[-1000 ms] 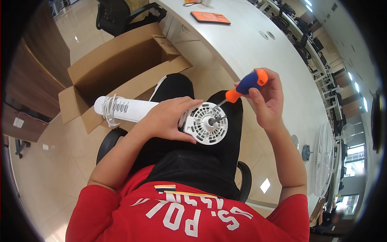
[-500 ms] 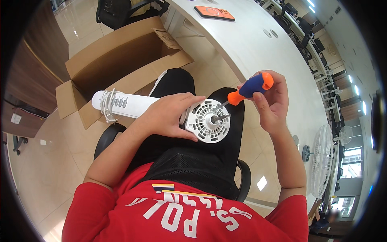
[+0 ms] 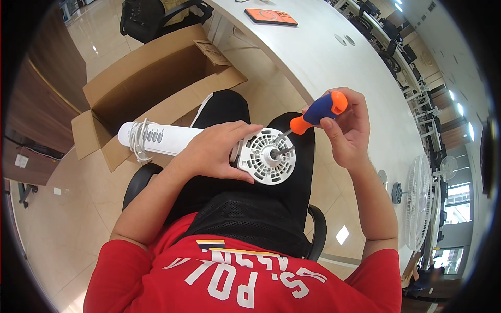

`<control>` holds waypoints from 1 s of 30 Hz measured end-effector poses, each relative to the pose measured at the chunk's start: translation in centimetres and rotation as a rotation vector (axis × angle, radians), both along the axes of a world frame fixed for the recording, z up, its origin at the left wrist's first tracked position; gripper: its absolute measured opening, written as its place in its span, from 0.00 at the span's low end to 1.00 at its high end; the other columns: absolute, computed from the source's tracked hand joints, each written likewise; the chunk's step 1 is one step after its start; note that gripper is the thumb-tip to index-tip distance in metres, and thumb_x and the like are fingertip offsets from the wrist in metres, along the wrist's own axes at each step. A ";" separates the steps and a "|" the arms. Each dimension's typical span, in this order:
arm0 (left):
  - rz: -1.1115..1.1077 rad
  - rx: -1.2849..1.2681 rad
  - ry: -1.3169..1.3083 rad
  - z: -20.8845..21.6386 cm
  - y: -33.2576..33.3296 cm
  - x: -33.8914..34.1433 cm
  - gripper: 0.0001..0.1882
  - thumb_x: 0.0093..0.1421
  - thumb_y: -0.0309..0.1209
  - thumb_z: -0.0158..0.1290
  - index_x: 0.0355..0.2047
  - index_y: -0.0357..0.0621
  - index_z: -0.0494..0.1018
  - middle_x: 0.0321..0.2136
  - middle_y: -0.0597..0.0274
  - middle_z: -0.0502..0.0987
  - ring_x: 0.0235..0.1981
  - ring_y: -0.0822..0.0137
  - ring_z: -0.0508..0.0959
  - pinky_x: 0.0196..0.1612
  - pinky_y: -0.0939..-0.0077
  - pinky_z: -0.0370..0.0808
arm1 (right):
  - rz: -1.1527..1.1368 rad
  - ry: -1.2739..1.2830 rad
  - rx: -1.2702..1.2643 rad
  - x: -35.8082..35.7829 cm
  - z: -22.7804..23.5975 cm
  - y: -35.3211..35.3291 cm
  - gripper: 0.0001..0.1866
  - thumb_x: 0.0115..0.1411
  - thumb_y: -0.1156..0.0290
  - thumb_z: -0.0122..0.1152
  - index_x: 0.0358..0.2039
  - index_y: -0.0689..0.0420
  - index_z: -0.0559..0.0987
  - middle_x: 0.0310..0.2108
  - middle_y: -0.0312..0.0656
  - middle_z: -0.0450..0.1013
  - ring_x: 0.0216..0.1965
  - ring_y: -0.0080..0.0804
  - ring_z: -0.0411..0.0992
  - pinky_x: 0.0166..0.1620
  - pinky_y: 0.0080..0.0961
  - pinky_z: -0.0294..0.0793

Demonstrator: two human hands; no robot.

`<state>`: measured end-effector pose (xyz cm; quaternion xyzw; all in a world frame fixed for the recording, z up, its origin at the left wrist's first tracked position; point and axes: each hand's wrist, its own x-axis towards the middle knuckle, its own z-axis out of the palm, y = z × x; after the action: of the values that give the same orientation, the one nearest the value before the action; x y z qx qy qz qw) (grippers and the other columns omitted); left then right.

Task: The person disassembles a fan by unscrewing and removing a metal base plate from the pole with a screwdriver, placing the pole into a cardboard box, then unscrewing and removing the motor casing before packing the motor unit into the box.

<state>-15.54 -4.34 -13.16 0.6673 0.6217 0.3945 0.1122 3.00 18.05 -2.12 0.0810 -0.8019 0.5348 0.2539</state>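
A white fan body (image 3: 172, 140) lies across my lap, its round vented motor head (image 3: 267, 155) facing up and a coiled white cord around the far end of its column. My left hand (image 3: 214, 151) wraps the neck just behind the motor head. My right hand (image 3: 349, 128) holds a screwdriver (image 3: 315, 112) with a blue and orange handle. Its metal tip rests on the face of the motor head, near the centre shaft.
An open cardboard box (image 3: 151, 78) stands on the tiled floor to the left. A long white desk (image 3: 323, 57) curves along the right, with an orange flat object (image 3: 270, 16) on it. A white fan grille (image 3: 417, 203) stands at the right. I sit on a black chair.
The screwdriver came down from above the motor head until its tip reached the head's face. My left hand kept its grip on the fan body.
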 end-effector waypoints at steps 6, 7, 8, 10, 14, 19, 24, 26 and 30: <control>-0.007 0.004 -0.006 0.0 -0.1 0.0 0.57 0.41 0.54 0.78 0.66 0.37 0.67 0.50 0.49 0.78 0.51 0.47 0.80 0.55 0.59 0.77 | 0.000 0.017 0.040 -0.1 -0.1 0.3 0.25 0.66 0.84 0.63 0.60 0.61 0.65 0.53 0.45 0.67 0.55 0.39 0.76 0.58 0.40 0.84; -0.006 0.004 -0.007 0.0 -0.1 -0.1 0.57 0.41 0.54 0.78 0.66 0.37 0.67 0.50 0.49 0.78 0.51 0.47 0.80 0.55 0.59 0.77 | 0.001 0.016 0.040 -0.1 -0.1 0.3 0.25 0.66 0.84 0.63 0.60 0.61 0.65 0.53 0.45 0.67 0.55 0.39 0.76 0.58 0.40 0.84; -0.002 0.002 -0.005 0.0 -0.1 -0.1 0.57 0.41 0.54 0.78 0.66 0.37 0.67 0.50 0.49 0.78 0.51 0.47 0.80 0.54 0.59 0.77 | 0.002 0.020 0.044 -0.1 -0.1 0.3 0.25 0.66 0.85 0.63 0.60 0.61 0.65 0.52 0.45 0.68 0.55 0.39 0.76 0.58 0.40 0.84; 0.004 0.002 -0.005 0.0 -0.1 -0.1 0.57 0.41 0.55 0.78 0.66 0.37 0.67 0.50 0.49 0.78 0.51 0.47 0.80 0.54 0.59 0.77 | 0.006 0.023 0.049 -0.1 -0.1 0.4 0.25 0.66 0.85 0.64 0.60 0.61 0.65 0.52 0.45 0.68 0.55 0.38 0.76 0.58 0.40 0.84; 0.006 -0.003 -0.002 0.1 0.0 -0.1 0.57 0.41 0.55 0.78 0.66 0.37 0.68 0.49 0.49 0.78 0.50 0.47 0.80 0.54 0.59 0.77 | -0.004 0.033 0.059 -0.1 0.0 0.2 0.26 0.65 0.85 0.64 0.60 0.60 0.65 0.52 0.45 0.68 0.55 0.39 0.76 0.57 0.40 0.84; 0.009 -0.013 0.000 0.0 -0.2 -0.1 0.57 0.41 0.56 0.78 0.66 0.37 0.68 0.50 0.49 0.78 0.51 0.47 0.80 0.54 0.59 0.77 | 0.001 0.036 0.045 -0.1 0.1 -0.1 0.26 0.65 0.86 0.64 0.60 0.60 0.65 0.52 0.45 0.68 0.54 0.39 0.77 0.57 0.41 0.84; 0.003 0.000 0.005 0.0 -0.1 0.0 0.57 0.42 0.56 0.78 0.66 0.37 0.68 0.50 0.49 0.78 0.52 0.46 0.80 0.55 0.58 0.77 | 0.024 0.053 0.096 -0.1 0.0 0.1 0.26 0.65 0.86 0.63 0.59 0.60 0.64 0.52 0.45 0.68 0.54 0.40 0.77 0.57 0.40 0.84; 0.002 -0.003 -0.002 0.1 -0.2 0.0 0.57 0.42 0.56 0.78 0.66 0.37 0.68 0.51 0.49 0.78 0.52 0.46 0.80 0.55 0.58 0.77 | 0.036 0.062 0.115 -0.2 0.1 0.3 0.26 0.65 0.86 0.63 0.59 0.60 0.64 0.52 0.45 0.68 0.54 0.40 0.77 0.57 0.40 0.84; -0.002 0.016 -0.008 -0.1 -0.1 0.0 0.56 0.42 0.56 0.78 0.66 0.37 0.68 0.51 0.49 0.78 0.52 0.46 0.80 0.55 0.57 0.77 | 0.043 0.058 0.097 -0.2 0.1 0.1 0.26 0.65 0.86 0.64 0.59 0.59 0.65 0.52 0.45 0.67 0.54 0.40 0.77 0.57 0.40 0.84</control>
<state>-15.57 -4.48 -13.22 0.6673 0.6172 0.4021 0.1097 2.79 18.20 -2.07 0.1257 -0.8172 0.4982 0.2612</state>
